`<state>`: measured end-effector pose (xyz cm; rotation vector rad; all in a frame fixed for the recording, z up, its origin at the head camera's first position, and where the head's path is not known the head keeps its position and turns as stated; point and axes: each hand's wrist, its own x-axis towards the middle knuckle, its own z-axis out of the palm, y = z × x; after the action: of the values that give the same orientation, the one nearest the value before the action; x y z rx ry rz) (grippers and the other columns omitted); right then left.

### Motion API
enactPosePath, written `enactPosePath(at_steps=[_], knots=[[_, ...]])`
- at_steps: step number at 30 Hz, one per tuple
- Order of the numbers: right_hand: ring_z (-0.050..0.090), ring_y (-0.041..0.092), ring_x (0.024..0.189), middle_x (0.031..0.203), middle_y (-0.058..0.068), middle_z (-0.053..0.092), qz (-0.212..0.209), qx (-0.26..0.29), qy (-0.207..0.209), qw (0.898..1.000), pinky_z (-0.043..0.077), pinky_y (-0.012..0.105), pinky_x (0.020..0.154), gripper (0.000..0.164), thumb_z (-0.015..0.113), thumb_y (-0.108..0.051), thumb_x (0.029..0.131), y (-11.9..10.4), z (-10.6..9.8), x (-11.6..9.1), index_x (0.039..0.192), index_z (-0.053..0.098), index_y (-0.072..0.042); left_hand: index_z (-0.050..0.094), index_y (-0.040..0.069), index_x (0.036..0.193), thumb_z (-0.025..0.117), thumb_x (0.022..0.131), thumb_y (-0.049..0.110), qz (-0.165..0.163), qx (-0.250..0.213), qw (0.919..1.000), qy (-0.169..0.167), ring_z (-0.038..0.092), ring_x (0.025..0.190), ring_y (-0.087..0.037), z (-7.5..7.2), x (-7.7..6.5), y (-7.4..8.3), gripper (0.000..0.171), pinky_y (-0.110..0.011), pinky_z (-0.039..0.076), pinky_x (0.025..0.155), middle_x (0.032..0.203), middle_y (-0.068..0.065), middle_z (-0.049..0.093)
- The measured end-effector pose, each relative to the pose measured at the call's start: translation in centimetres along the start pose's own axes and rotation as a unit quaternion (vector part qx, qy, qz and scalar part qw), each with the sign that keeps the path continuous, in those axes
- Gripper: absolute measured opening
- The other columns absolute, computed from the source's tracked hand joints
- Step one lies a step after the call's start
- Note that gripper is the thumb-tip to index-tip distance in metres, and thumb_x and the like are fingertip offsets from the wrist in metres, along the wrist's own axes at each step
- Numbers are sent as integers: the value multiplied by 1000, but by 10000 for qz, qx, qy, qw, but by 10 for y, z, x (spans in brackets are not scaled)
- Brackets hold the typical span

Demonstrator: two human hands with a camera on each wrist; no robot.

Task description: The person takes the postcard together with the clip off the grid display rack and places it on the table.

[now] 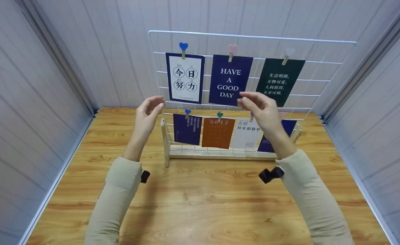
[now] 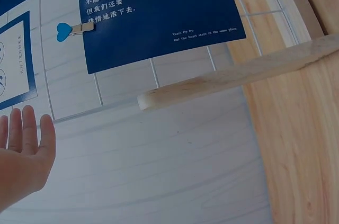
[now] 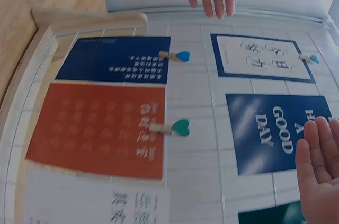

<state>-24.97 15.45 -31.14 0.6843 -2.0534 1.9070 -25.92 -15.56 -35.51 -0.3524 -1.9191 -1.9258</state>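
Note:
My left hand hovers at the left side of a white wire grid, its fingers slightly bent and holding nothing. Closest to it is the white card with a blue border, hung by a blue heart clip. My right hand is in front of the grid, near the lower right corner of the navy "HAVE A GOOD DAY" card. Extended fingers show in the right wrist view, with nothing held; whether they touch the card I cannot tell. A pink heart clip holds that card.
Beside it hangs a dark green card under a white heart clip. Lower down are a navy card, an orange card, a white card and another navy card. A wooden stand supports the grid on a wood-grain table.

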Motion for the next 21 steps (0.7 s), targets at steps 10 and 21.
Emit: enactPosePath(at_steps=[10,21], knots=[[57,25,86,94,15,61,-133,109,-132,9998,46,32,79,28,56,-13,87,-15,38,26,106,56,7,49,-15,110,50,87,-1,-95,183,9998,44,49,101,-29,9,1,20,27,-27,39,84,109,-26,52],[56,22,88,97,11,59,109,73,-57,9999,44,28,80,27,59,-15,86,-33,68,54,107,58,2,49,-15,110,50,86,-4,-87,74,9998,141,50,97,-25,14,5,17,26,-27,40,83,108,-27,52]])
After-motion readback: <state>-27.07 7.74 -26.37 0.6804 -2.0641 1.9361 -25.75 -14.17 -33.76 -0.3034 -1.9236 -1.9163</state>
